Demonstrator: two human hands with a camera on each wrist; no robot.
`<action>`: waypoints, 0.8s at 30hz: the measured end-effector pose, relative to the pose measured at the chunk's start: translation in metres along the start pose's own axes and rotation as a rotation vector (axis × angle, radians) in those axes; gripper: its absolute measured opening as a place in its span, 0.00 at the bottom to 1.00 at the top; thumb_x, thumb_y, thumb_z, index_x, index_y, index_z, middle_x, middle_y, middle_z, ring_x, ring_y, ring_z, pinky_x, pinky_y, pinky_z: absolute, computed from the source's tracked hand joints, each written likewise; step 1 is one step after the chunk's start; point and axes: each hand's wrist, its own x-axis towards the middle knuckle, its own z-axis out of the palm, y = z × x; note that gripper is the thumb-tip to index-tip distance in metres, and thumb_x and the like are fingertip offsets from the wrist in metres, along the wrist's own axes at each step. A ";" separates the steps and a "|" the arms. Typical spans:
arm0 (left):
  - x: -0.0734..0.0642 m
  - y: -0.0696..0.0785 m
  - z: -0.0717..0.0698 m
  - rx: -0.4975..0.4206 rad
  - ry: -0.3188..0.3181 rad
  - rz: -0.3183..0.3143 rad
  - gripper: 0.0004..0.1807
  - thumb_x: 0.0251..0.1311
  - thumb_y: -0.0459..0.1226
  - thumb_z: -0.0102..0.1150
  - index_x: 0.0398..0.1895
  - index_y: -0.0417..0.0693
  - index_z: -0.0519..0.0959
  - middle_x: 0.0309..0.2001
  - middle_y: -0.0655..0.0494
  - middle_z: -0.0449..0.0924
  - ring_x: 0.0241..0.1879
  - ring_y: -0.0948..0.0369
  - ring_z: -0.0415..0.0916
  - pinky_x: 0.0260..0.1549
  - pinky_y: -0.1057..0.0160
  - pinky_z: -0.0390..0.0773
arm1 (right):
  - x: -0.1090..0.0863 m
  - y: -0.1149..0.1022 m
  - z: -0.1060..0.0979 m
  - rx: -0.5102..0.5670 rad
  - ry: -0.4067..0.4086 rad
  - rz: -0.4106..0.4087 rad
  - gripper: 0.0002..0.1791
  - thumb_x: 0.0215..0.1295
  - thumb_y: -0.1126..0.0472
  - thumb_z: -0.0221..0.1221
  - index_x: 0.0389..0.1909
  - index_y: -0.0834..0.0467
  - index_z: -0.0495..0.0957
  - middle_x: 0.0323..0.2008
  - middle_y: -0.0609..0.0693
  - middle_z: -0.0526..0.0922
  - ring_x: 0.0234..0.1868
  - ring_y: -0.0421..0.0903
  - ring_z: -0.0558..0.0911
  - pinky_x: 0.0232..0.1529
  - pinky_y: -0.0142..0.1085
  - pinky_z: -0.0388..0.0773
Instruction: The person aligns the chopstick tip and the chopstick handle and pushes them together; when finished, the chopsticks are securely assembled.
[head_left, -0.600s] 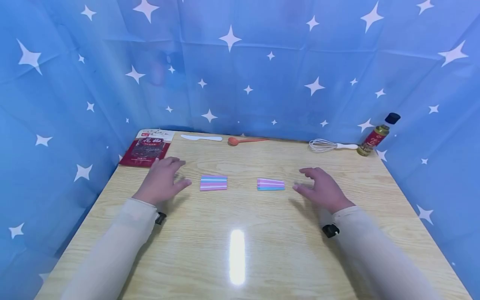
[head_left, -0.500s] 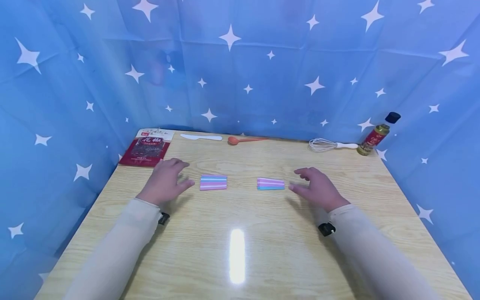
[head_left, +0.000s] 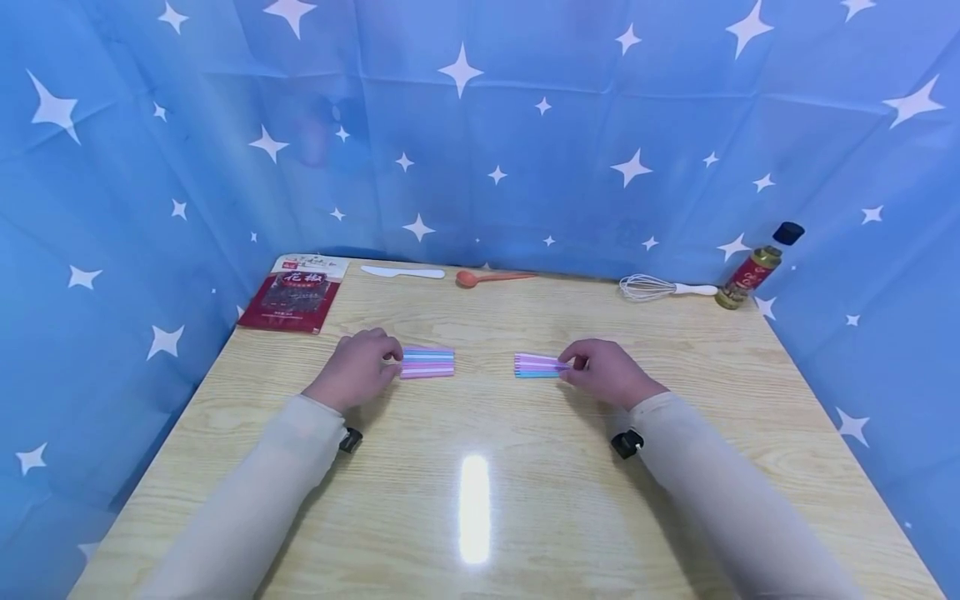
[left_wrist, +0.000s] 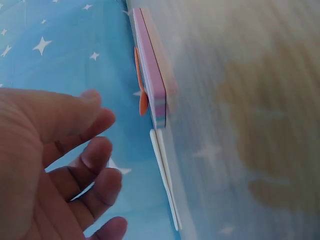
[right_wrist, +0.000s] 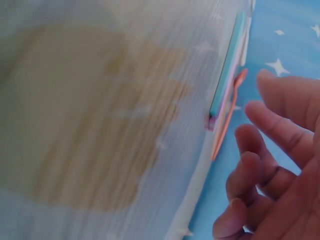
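Note:
Two rows of thin pastel sticks lie side by side on the table: the left row and the right row, in pink, white, purple and blue. My left hand is at the outer end of the left row, fingers bent and thumb apart from the index finger. At the right row's outer end my right hand has thumb and index finger on either side, overlapping the sticks in the head view. Both wrist views show loosely bent fingers around nothing, with the left row and right row beyond the fingertips.
Along the back edge of the wood-grain table lie a red spice packet, a white knife, an orange spoon and a whisk. A black-capped bottle stands at the back right. A blue star-patterned curtain surrounds the table.
Both hands have moved inward, the left one rightward and the right one leftward, reaching the outer ends of the stick rows. Thumbs and index fingers have come closer together.

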 end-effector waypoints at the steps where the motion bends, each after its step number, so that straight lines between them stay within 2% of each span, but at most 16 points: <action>1: 0.001 0.002 0.001 0.002 -0.013 0.004 0.07 0.69 0.39 0.67 0.46 0.49 0.87 0.46 0.52 0.84 0.50 0.51 0.81 0.53 0.43 0.74 | 0.001 -0.001 0.001 0.000 -0.012 -0.001 0.12 0.72 0.58 0.67 0.52 0.54 0.86 0.37 0.51 0.81 0.34 0.48 0.76 0.36 0.41 0.75; 11: 0.005 0.013 0.005 0.019 -0.125 -0.004 0.02 0.70 0.36 0.64 0.40 0.51 0.85 0.38 0.57 0.82 0.38 0.56 0.76 0.52 0.42 0.73 | 0.009 -0.012 0.007 -0.056 -0.047 -0.019 0.05 0.69 0.65 0.68 0.42 0.54 0.87 0.34 0.48 0.82 0.36 0.47 0.76 0.42 0.42 0.74; 20: 0.005 0.016 0.004 0.035 -0.164 -0.015 0.02 0.71 0.36 0.64 0.38 0.51 0.84 0.37 0.58 0.82 0.36 0.57 0.75 0.52 0.44 0.72 | 0.011 -0.017 0.007 -0.101 -0.046 -0.032 0.04 0.69 0.66 0.67 0.39 0.54 0.86 0.33 0.48 0.82 0.34 0.46 0.76 0.42 0.43 0.75; 24: 0.008 0.015 0.006 0.049 -0.180 -0.014 0.04 0.71 0.36 0.63 0.36 0.52 0.83 0.36 0.58 0.84 0.36 0.58 0.75 0.56 0.41 0.72 | 0.012 -0.018 0.007 -0.113 -0.055 -0.015 0.04 0.70 0.66 0.66 0.40 0.53 0.86 0.35 0.48 0.83 0.35 0.46 0.77 0.43 0.44 0.76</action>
